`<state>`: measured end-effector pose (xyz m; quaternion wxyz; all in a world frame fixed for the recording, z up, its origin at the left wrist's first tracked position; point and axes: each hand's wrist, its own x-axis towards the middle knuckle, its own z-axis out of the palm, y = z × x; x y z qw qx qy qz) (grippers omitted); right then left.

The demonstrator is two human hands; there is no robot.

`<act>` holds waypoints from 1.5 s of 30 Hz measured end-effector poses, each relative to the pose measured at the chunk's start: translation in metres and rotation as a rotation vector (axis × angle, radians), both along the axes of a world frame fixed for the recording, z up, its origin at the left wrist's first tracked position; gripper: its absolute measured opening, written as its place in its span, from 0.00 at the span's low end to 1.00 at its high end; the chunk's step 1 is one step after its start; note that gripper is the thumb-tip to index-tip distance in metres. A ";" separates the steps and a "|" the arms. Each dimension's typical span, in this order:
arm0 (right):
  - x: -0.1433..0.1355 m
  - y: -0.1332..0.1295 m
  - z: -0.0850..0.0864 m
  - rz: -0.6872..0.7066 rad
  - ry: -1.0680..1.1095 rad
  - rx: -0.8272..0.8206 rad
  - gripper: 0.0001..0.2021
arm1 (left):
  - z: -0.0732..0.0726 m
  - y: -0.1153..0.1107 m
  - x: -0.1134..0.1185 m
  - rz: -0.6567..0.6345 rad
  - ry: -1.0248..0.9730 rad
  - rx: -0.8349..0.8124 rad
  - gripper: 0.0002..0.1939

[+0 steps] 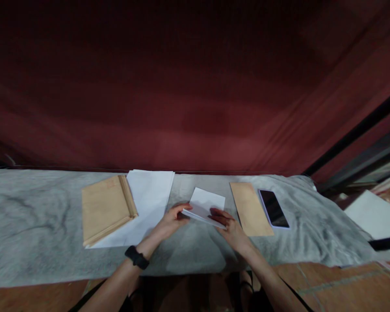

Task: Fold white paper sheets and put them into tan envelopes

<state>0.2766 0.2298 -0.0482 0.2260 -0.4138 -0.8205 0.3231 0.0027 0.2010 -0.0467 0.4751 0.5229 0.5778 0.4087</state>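
Note:
A folded white paper [208,200] is between my two hands above the middle of the grey cloth. My left hand [174,220] has its fingers closed on the paper's left end. My right hand [229,227] grips the right end, with its fingers lying over the top. To the right, a single brown envelope [251,209] lies flat on the cloth. On the left, a stack of brown envelopes [105,206] rests partly over large white sheets [151,195].
A phone [274,209] with a dark screen lies just right of the single envelope. The grey cloth [35,225] covers a long narrow surface. Behind it rises a dark red wall [195,130]. White material [377,214] shows at the far right, beyond the cloth, near a black bar.

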 end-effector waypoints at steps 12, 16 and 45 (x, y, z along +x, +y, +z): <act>0.008 0.008 -0.027 -0.290 -0.054 0.228 0.13 | -0.013 0.012 0.015 0.074 0.247 0.051 0.07; 0.006 0.010 -0.028 -0.363 -0.148 0.294 0.12 | -0.003 0.012 0.021 0.120 0.461 0.030 0.08; -0.018 -0.001 -0.032 -0.384 -0.360 0.475 0.22 | -0.018 0.013 0.070 -0.041 1.105 0.498 0.22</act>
